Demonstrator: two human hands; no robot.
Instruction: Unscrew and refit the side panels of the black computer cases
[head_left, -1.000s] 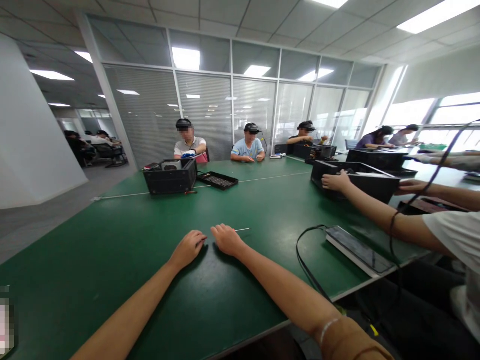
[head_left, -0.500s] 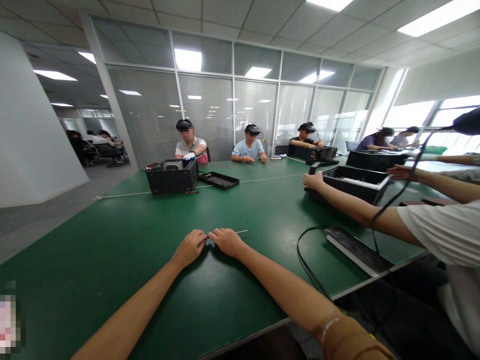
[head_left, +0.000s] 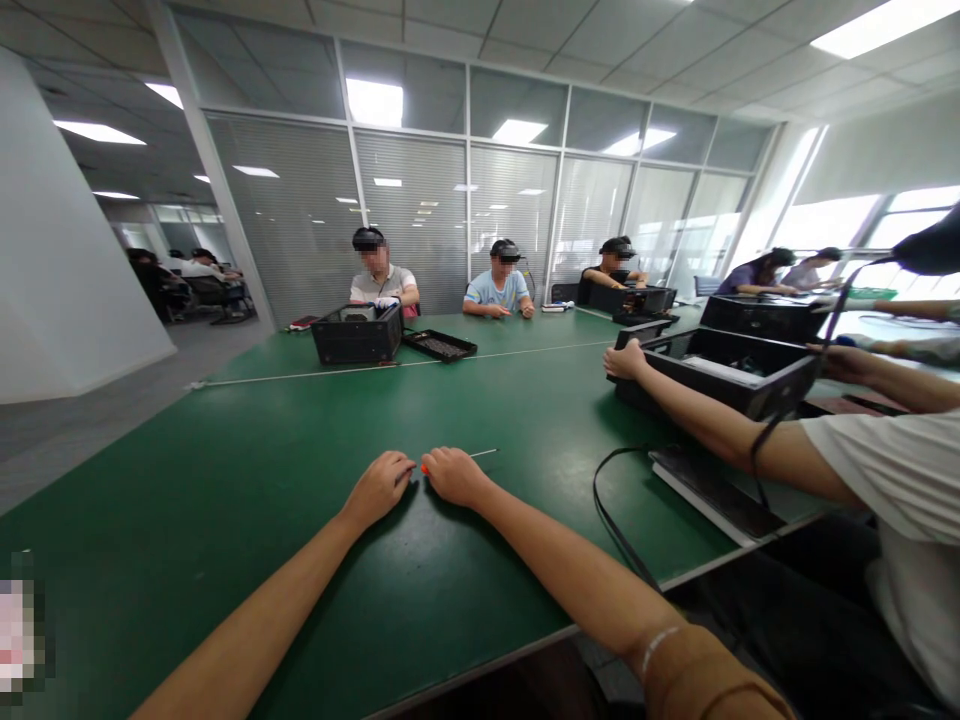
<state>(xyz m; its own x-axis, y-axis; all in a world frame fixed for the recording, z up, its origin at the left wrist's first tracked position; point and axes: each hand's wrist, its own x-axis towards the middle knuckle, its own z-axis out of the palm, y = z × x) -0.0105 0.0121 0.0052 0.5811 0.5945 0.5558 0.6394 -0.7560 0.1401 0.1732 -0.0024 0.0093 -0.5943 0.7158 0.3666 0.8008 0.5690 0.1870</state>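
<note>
Both my hands rest on the green table (head_left: 247, 470), knuckles up, fingers curled. My right hand (head_left: 454, 474) is closed on a small screwdriver (head_left: 480, 454); its thin metal shaft sticks out to the right and a bit of orange handle shows at the hand's left. My left hand (head_left: 378, 487) lies just beside it, fingers curled toward the orange end; whether it touches the tool is hidden.
At my right a person in a white shirt holds a black computer case (head_left: 712, 372) by both ends. A flat dark panel (head_left: 712, 492) and a black cable (head_left: 611, 520) lie near the table edge. Across the table, several seated people, another black case (head_left: 358, 334), a parts tray (head_left: 440, 346).
My hands have come together and the orange handle end now shows between them. The neighbour has swung the black case round and tilted it.
</note>
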